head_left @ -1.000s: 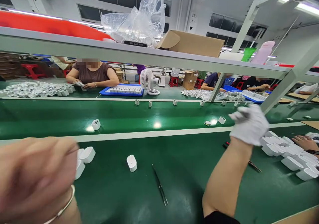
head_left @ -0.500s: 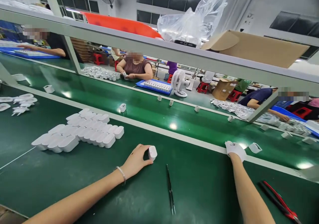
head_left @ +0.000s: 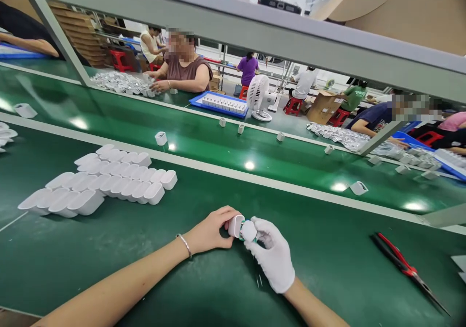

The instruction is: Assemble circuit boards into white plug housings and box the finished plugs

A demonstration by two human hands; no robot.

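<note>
My bare left hand (head_left: 209,232) grips a small white plastic housing (head_left: 235,226) between thumb and fingers, its open side facing right. A white glove covers my right hand (head_left: 274,252), whose fingertips pinch a small circuit board with a round white disc (head_left: 249,231). Board and housing meet at the housing's mouth; how far the board sits inside, I cannot tell. Below the glove the tips of black tweezers (head_left: 259,281) show on the green bench, the rest largely hidden by my right hand.
Rows of white housings (head_left: 120,179) stand at the left. Red-handled pliers (head_left: 407,269) lie at the right. Beyond a pale rail runs a green belt (head_left: 214,157) carrying a few white parts. A shelf beam (head_left: 233,40) crosses above; co-workers and a white fan (head_left: 259,96) are behind.
My right hand has come from the belt's edge to my left hand, bringing the board with the white disc against the housing. The view has tilted downward.
</note>
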